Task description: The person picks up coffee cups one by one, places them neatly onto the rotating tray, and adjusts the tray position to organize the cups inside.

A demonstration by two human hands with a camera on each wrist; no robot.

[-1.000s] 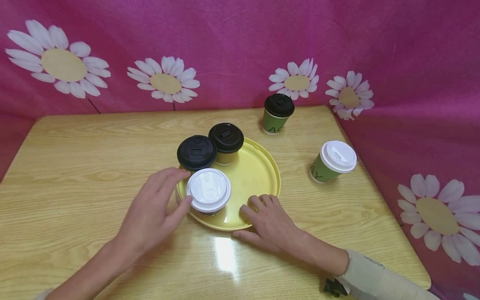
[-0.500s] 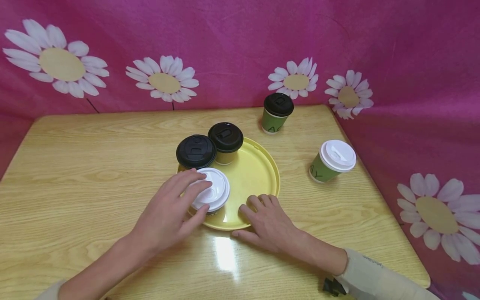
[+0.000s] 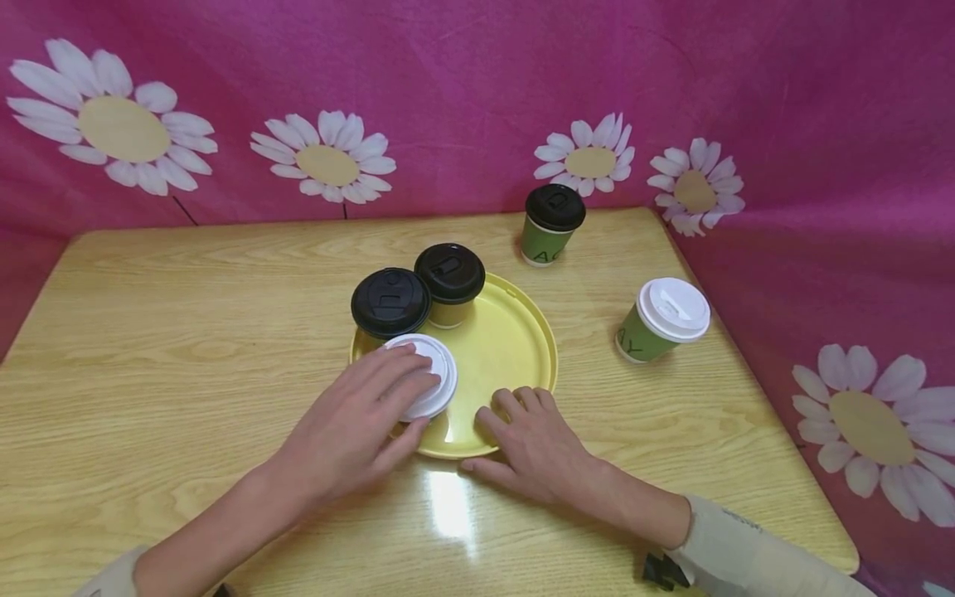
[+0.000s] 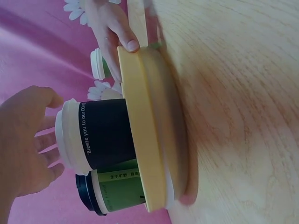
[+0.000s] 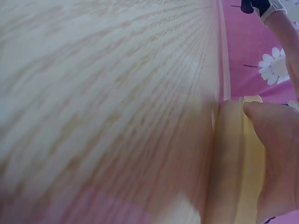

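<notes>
A paper coffee cup point(image 4: 108, 133) with a dark printed body and white lid point(image 3: 442, 388) stands upright near the left front of a round yellow tray point(image 3: 515, 348). Over that lid hangs my left hand point(image 3: 358, 414), fingers loosely bent and spread, thumb near the lid's edge; firm contact is not clear. My right hand point(image 3: 537, 448) grips the tray's front-right rim, thumb point(image 5: 250, 109) outside and fingers over the inside. Behind the white-lidded cup, two black-lidded cups share the tray: a green one point(image 4: 119, 186) at left and a tan-looking cup point(image 3: 450, 278) at back.
Two green cups stand on the wooden table point(image 3: 186, 332), off the tray: a black-lidded cup point(image 3: 550, 228) at the back and a white-lidded cup point(image 3: 656, 323) at right. A pink daisy-print cloth point(image 3: 462, 108) hangs behind and right of the table.
My left hand has moved right, from the white-lidded cup's left side to over its lid. My right hand keeps its grip on the tray rim, and the cups have stayed in place.
</notes>
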